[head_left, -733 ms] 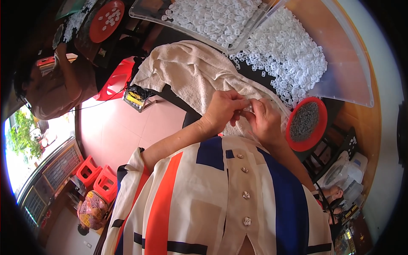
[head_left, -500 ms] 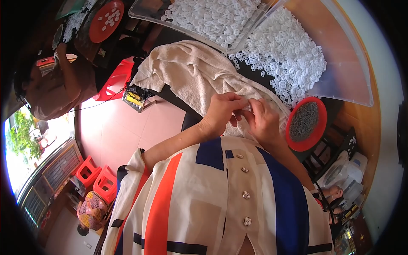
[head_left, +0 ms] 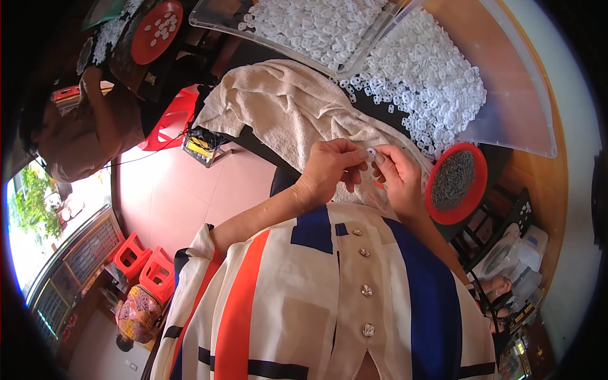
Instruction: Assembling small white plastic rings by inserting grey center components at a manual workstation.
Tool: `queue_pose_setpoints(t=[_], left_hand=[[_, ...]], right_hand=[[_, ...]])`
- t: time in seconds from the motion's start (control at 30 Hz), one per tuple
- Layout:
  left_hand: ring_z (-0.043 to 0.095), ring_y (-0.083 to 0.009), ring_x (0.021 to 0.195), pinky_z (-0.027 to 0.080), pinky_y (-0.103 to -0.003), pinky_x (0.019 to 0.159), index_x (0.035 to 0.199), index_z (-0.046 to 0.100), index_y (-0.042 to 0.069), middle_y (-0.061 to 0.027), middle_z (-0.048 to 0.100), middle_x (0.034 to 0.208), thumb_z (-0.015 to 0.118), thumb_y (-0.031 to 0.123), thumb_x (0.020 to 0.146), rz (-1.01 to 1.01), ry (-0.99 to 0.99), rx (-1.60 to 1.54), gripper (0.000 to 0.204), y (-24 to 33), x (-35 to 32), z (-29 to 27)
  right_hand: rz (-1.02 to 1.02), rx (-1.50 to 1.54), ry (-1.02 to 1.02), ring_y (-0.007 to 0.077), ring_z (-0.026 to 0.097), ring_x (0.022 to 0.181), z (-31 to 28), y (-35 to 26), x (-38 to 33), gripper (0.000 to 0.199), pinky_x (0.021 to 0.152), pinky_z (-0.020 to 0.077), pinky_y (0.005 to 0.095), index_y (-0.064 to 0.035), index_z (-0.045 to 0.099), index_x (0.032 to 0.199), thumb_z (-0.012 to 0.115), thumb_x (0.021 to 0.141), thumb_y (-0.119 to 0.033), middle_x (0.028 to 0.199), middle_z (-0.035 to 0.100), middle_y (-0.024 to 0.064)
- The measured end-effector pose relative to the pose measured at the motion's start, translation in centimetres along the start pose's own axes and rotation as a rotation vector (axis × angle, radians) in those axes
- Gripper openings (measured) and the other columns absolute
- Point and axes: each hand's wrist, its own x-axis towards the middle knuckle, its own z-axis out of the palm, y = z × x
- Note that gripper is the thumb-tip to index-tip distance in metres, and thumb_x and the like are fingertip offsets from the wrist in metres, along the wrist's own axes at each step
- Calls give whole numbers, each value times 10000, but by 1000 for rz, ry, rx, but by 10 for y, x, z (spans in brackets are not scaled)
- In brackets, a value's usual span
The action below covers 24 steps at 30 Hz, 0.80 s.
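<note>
Over the cream towel (head_left: 272, 95), both hands meet at chest height. My right hand (head_left: 400, 174) pinches a small white plastic piece (head_left: 372, 152) between thumb and fingertips. Just beside it, my left hand (head_left: 330, 166) has thumb and forefinger pressed together; whether a tiny part sits between them is too small to make out. Loose white plastic pieces (head_left: 430, 82) lie heaped beyond the towel on the right. A red bowl (head_left: 437, 217) close to my right forearm holds many small grey metal-looking parts (head_left: 453, 180).
A clear plastic bin (head_left: 215, 24) full of white pieces stands at the far side, with another clear bin (head_left: 519, 120) at right. Another person (head_left: 95, 136) sits at left by a red plate (head_left: 140, 52). Red stools (head_left: 158, 272) stand on the floor behind.
My hands have drawn slightly apart, and the white piece now shows at my right fingertips. The towel, bowl and heap stay as they were.
</note>
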Motion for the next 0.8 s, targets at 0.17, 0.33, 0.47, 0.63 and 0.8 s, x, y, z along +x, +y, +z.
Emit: queue_pose_setpoints(t=[0.17, 0.33, 0.47, 0.63, 0.8], left_hand=[[580, -142, 519, 460, -269, 418, 886, 600, -38, -94, 629, 743, 683, 92, 845, 8, -10, -28, 160, 0, -1, 2], [599, -154, 579, 466, -269, 459, 913, 594, -42, -106, 634, 779, 663, 63, 850, 55, 4, -13, 141, -1, -2, 4], [598, -154, 568, 467, -273, 460, 909, 599, -46, -102, 635, 777, 662, 38, 835, 93, 31, -53, 129, -4, 0, 4], [585, -149, 547, 468, -275, 459, 911, 600, -47, -96, 634, 772, 647, 23, 831, 125, 36, -54, 117, -6, 1, 3], [578, -143, 544, 469, -276, 457, 921, 602, -44, -92, 634, 775, 625, 21, 841, 121, 44, -65, 106, -4, 1, 4]], right_hand=[[90, 101, 4, 55, 516, 658, 1, 3, 2, 157, 587, 434, 206, -11, 595, 984, 527, 972, -152, 760, 575, 1], [119, 143, 9, 56, 511, 645, 3, 1, 3, 156, 581, 432, 204, -14, 588, 993, 532, 969, -157, 756, 571, -1], [145, 143, 7, 54, 523, 651, 5, -4, 3, 162, 580, 435, 201, -13, 588, 1001, 535, 968, -162, 763, 576, 2], [166, 215, 33, 57, 540, 659, 6, 2, 3, 166, 580, 441, 202, -14, 583, 1012, 534, 968, -167, 771, 580, 6], [160, 237, 24, 59, 541, 655, 3, 4, 5, 168, 582, 443, 203, -15, 579, 993, 531, 971, -175, 779, 583, 12]])
